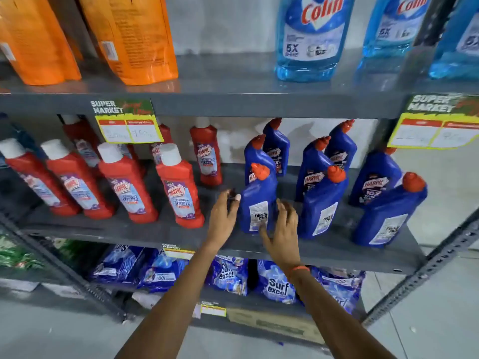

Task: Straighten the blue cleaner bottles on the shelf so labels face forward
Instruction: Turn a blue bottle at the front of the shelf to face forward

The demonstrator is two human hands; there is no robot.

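Several blue Harpic bottles with red caps stand on the middle shelf point(324, 251). The three in the front row show their white back labels: the front-left bottle point(255, 200), the middle one point(322, 206) and the right one point(388, 216). The bottles behind them point(315, 167) show the Harpic front label. My left hand point(223, 218) has its curled fingertips and thumb against the front-left bottle's left side. My right hand point(283, 230) holds the same bottle, thumb across its lower label and fingers curved round its right side. The bottle stands upright on the shelf.
Red Harpic bathroom cleaner bottles point(178, 187) fill the shelf's left half, the nearest a hand's width from my left hand. Colin bottles point(309, 35) and orange packs point(134, 37) sit on the shelf above. Surf Excel packs point(277, 283) lie below. A slotted steel upright point(425, 263) stands at right.
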